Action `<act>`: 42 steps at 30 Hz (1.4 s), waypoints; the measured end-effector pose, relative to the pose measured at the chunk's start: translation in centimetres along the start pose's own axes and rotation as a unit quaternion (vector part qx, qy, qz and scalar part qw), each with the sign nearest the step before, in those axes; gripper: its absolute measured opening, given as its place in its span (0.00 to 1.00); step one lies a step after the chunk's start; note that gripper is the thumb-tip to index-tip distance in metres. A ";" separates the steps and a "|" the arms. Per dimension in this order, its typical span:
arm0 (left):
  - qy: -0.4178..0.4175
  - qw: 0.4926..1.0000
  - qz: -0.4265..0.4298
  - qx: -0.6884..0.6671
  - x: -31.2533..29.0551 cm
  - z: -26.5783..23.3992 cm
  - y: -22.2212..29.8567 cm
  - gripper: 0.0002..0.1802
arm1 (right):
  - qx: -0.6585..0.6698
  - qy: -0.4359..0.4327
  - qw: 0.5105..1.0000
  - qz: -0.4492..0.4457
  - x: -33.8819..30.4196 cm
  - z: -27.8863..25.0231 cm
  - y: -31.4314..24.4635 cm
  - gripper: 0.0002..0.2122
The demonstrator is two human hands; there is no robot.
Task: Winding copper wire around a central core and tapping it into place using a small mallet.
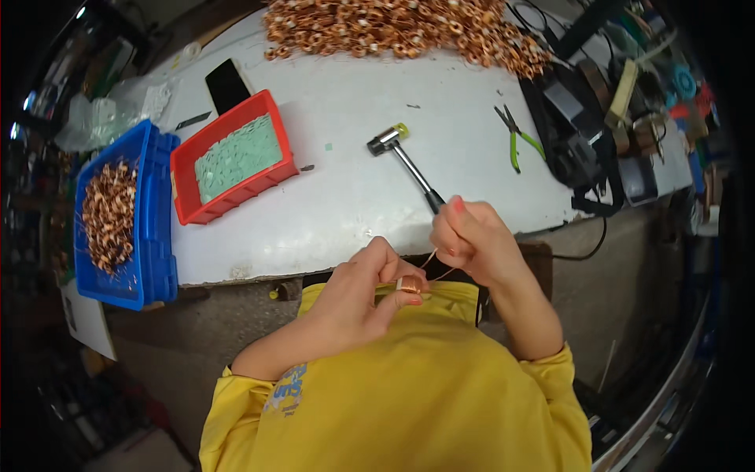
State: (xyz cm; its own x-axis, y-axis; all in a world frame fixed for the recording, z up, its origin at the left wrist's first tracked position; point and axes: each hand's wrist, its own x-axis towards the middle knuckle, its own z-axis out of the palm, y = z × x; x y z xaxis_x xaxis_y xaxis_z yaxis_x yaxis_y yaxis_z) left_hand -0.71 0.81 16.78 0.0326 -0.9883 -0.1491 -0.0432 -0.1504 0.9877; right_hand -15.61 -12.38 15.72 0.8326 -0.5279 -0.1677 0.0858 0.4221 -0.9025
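Note:
Just in front of my yellow shirt, my left hand pinches a small copper wire coil with a white band between thumb and fingers. Thin wire leads run from the coil toward my right hand, which is closed with the thumb on top; they seem to end in its fingers. Beyond that hand a small hammer lies on the table, with a black and a yellow face. Its black grip reaches to my right fingers, and its end is hidden there; I cannot tell whether they touch it.
A white table carries a heap of copper coils at the far edge. Left are a red bin of pale green pieces, a blue crate of coils and a phone. Green-handled pliers lie right, near black equipment.

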 end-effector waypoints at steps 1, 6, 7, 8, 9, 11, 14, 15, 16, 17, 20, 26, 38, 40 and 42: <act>-0.005 0.999 0.014 0.029 0.1 0.6 0.1 0.21 | 0.032 -0.007 0.998 0.044 -0.3 -0.4 -0.2 0.19; -0.009 0.997 -0.079 -0.016 0.3 1.9 0.7 0.21 | -0.108 -0.013 0.994 0.006 -2.3 0.6 -2.2 0.19; -0.014 0.996 -0.083 -0.002 0.6 1.8 0.7 0.21 | -0.097 -0.010 0.995 -0.004 -2.0 0.3 -1.9 0.19; -0.013 0.995 -0.082 -0.049 0.7 1.7 0.5 0.21 | -0.064 0.009 0.998 0.014 -1.6 0.0 -1.6 0.17; -0.009 0.992 -0.077 -0.102 0.8 2.0 0.0 0.21 | -0.037 0.025 0.998 0.035 -1.4 -0.6 -1.2 0.16; -0.002 0.975 -0.066 -0.210 1.0 2.0 -0.6 0.22 | 0.014 0.056 0.995 0.078 -0.9 -1.4 -0.5 0.14; 0.036 0.960 -0.009 -0.276 1.5 1.6 -1.3 0.18 | -0.069 0.084 0.994 0.013 -1.1 -0.8 1.5 0.10; 0.056 0.949 0.020 -0.310 1.6 1.4 -1.4 0.16 | -0.112 0.098 0.989 -0.018 -1.2 -0.2 2.2 0.09; 0.076 0.935 0.050 -0.344 1.7 1.2 -1.4 0.15 | -0.155 0.110 0.980 -0.049 -1.2 0.3 2.6 0.08; 0.077 0.934 0.050 -0.345 1.7 1.0 -1.3 0.15 | -0.157 0.110 0.980 -0.048 -1.3 1.1 3.0 0.08; 0.144 0.910 0.063 -0.385 1.9 0.8 -1.2 0.23 | -0.255 0.088 0.947 -0.173 -1.1 3.0 3.6 0.07; 0.127 0.898 0.021 -0.422 1.2 -0.4 -1.0 0.33 | -0.312 0.038 0.920 -0.232 0.4 4.8 4.1 0.07; 0.161 0.844 0.003 -0.512 -0.4 -2.5 -4.4 0.25 | -0.539 -0.009 0.799 -0.269 1.3 4.7 4.7 0.06; 0.180 0.851 0.007 -0.493 -0.1 -2.1 -3.9 0.24 | -0.522 -0.009 0.808 -0.275 0.8 5.4 5.1 0.06; 0.184 0.857 0.013 -0.482 0.3 -1.9 -3.4 0.24 | -0.516 -0.004 0.809 -0.283 0.5 5.3 5.3 0.06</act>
State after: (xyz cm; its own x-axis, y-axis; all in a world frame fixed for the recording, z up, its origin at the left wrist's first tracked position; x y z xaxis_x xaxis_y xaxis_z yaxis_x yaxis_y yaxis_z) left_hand 1.34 1.06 13.48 0.3635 -0.8896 -0.2767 0.7904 0.1373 0.5970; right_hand -11.82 -6.53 12.95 0.8239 -0.4144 0.3866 -0.0441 -0.7269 -0.6853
